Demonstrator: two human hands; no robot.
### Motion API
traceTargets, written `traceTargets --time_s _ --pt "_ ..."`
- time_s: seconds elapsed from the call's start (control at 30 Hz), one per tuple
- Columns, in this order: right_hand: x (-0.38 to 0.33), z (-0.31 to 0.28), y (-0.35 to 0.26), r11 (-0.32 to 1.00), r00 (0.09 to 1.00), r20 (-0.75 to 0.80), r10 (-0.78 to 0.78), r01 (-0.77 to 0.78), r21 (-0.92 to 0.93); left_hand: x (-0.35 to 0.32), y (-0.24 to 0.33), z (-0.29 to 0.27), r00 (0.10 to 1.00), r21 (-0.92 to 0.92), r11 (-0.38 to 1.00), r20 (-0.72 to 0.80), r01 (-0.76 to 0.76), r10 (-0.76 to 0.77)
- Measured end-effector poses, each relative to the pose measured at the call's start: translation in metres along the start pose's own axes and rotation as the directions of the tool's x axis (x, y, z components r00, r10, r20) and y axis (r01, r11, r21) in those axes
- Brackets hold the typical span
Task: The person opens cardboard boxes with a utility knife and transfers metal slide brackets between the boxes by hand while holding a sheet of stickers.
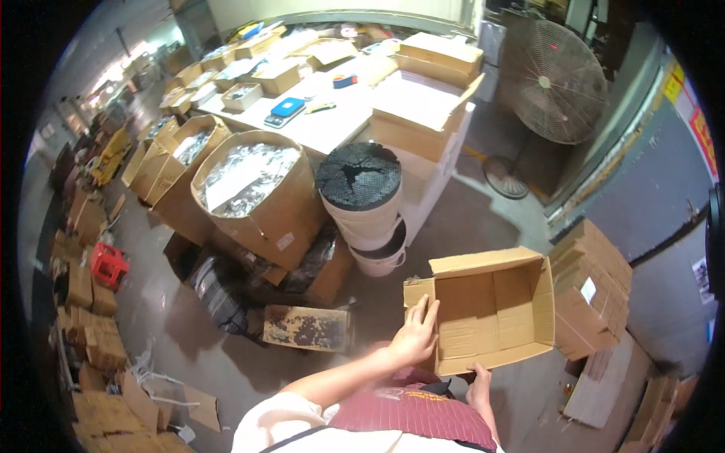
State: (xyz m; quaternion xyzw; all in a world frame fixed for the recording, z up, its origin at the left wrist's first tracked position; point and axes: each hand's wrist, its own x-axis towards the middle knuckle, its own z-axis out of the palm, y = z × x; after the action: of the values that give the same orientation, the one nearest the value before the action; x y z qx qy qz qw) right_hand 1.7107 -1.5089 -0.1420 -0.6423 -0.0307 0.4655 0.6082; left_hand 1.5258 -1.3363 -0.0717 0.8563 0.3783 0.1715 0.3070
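While I look from a distance through the head camera, I take as landmark the white round plastic bucket with rough black top [366, 220]. To its right, and nearer to my body, I have the open rectangular brown cardboard box [489, 311], tilted so that its bare inside with a seam faces up to me. My left hand [414, 332] has its fingers almost straight and slightly apart, laid along the left wall, and I judge that it holds this side. My right hand [478, 389] is bent at the lower edge and seems to grip there; its other fingers are hidden, so I cannot tell how far they close.

For handling it well, I would share the weight between both hands and press only lightly, because thin walls may fold in. I would also support the seam from below, since it could open under load. Farther right of the bucket is the pile of folded brown cardboard with white label [593, 294]; I would leave free space there, so the corner does not catch.
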Motion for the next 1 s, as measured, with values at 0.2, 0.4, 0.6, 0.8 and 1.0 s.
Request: traceTargets --time_s 0.2,0.4,0.6,0.8,1.0 --pt "0.068 -0.013 -0.051 0.995 0.997 0.076 -0.019 0.027 -0.097 0.013 0.019 0.013 0.993 -0.056 0.991 -0.022 0.117 -0.119" --pt "0.093 -0.001 -0.051 0.986 0.978 0.200 0.063 -0.030 -0.162 0.024 0.031 0.006 0.944 -0.034 0.945 0.053 0.326 -0.325" --pt "0.078 0.012 -0.059 0.986 0.985 0.170 -0.038 0.065 -0.155 0.042 0.033 -0.004 0.939 -0.049 0.942 -0.074 0.333 -0.336" --pt "0.107 0.033 -0.098 0.929 0.956 0.245 -0.163 0.232 -0.288 0.049 0.033 -0.067 0.920 0.090 0.952 -0.296 0.294 -0.256" --pt "0.132 0.149 -0.157 0.747 0.700 0.602 -0.386 0.619 -0.241 0.032 -0.007 -0.115 0.775 -0.044 0.916 -0.518 0.399 -0.363"
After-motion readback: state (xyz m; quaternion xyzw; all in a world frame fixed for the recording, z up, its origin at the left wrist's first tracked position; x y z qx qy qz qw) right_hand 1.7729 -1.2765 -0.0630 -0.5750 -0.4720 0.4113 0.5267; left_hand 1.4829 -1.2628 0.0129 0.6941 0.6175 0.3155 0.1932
